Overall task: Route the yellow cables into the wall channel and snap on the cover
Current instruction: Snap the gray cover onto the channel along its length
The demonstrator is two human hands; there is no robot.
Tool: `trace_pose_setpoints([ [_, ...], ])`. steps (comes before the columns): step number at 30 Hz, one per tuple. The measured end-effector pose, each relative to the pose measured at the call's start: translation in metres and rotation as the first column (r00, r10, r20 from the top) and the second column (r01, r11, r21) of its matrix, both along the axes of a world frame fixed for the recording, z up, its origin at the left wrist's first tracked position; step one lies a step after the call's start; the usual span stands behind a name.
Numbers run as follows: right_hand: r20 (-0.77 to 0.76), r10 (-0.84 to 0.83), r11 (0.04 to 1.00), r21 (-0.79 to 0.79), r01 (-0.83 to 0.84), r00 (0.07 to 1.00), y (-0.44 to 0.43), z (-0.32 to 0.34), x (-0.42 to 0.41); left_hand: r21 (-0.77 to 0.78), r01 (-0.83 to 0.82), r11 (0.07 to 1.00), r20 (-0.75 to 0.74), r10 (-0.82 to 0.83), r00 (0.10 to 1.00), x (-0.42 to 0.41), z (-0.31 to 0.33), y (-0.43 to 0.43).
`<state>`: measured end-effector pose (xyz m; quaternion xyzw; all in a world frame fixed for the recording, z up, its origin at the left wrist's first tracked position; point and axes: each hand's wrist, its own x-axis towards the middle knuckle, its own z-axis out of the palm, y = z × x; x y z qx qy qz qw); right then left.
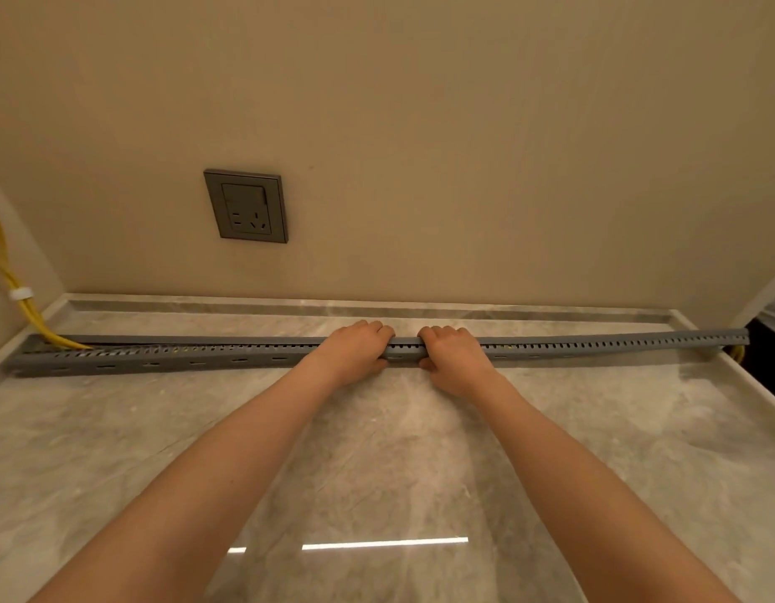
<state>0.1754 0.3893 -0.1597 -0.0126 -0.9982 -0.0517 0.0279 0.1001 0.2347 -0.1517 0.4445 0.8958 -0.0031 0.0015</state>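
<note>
A bright strip of light (385, 544) is mirrored in the polished marble surface (116, 450) nearest the person. Two bare forearms reach forward over it, side by side.

Farther on, a long grey slotted channel (159, 358) lies on the surface from the left corner to the right edge, parallel to the wall and a little apart from it. The left hand (355, 348) and right hand (451, 356) grip it near its middle, close together but not touching. Each has its fingers curled over the top and its thumb against the near side.

The cover (594, 339), a smooth grey strip, runs along the top of the channel. Towards the left end a dark gap shows under it.

The yellow cables (29, 309) come down the left corner, bound by a white tie (21, 293), and enter the channel's left end. Yellow shows through some slots, and a bit of yellow sticks out past the right end.

Behind stands the beige wall (464, 145), with a grey socket (246, 206) above the channel's left half.
</note>
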Motion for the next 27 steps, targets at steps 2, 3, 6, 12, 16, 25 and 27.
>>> trace_pose_setpoints([
  [2, -0.039, 0.024, 0.999, 0.036, -0.023, 0.999, 0.002, -0.001, 0.004, 0.019, -0.014, 1.0, 0.082, 0.013, 0.997, -0.002, 0.007, -0.001],
  [3, -0.067, 0.034, 0.998, 0.055, -0.031, 0.997, 0.002, -0.002, 0.005, 0.009, -0.024, 1.0, 0.132, 0.022, 0.991, -0.004, 0.011, -0.004],
  [6, -0.106, 0.032, 0.997, 0.075, -0.024, 0.994, 0.006, -0.006, 0.011, 0.015, -0.062, 0.998, 0.34, 0.053, 0.939, -0.009, 0.02, -0.018],
  [12, -0.088, 0.005, 0.999, -0.044, -0.009, 0.996, 0.003, 0.004, 0.008, 0.074, -0.156, 0.985, 0.395, 0.115, 0.912, -0.011, 0.028, -0.039],
  [16, -0.051, 0.021, 0.963, -0.266, -0.034, 0.998, -0.006, 0.017, -0.002, 0.078, -0.131, 0.988, 0.269, 0.106, 0.957, -0.005, 0.022, -0.032],
  [25, 0.013, -0.016, 0.938, -0.347, 0.02, 1.0, -0.015, 0.013, -0.012, 0.073, -0.042, 0.996, 0.127, 0.032, 0.991, -0.001, 0.016, -0.032],
  [27, 0.051, -0.031, 0.927, -0.372, 0.048, 0.998, -0.015, 0.016, -0.015, 0.067, -0.048, 0.997, 0.158, 0.037, 0.987, -0.003, 0.02, -0.04],
])
